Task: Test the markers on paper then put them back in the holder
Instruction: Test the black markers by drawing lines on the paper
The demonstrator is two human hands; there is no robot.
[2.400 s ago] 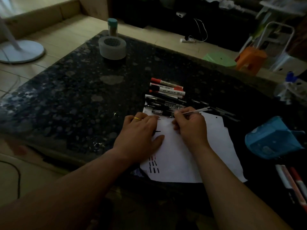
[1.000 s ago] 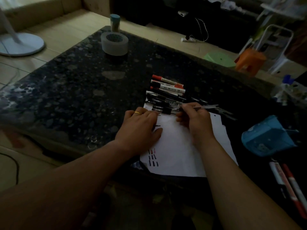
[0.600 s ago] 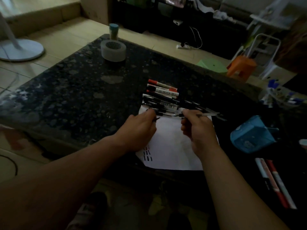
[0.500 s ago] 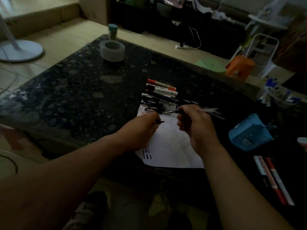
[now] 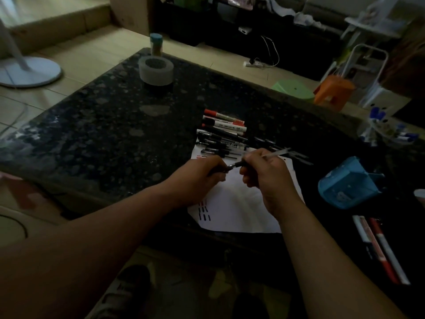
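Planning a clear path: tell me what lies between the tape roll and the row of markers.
Head view: only bare speckled tabletop between the tape roll and the markers.

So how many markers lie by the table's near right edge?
3, side by side near the blue holder: leftmost marker, middle marker, rightmost marker; darkness may hide others.

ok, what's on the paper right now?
Dark and red test dashes at its near left corner; pens lie across the far edge. The left hand and right hand, holding a pen, hide the middle.
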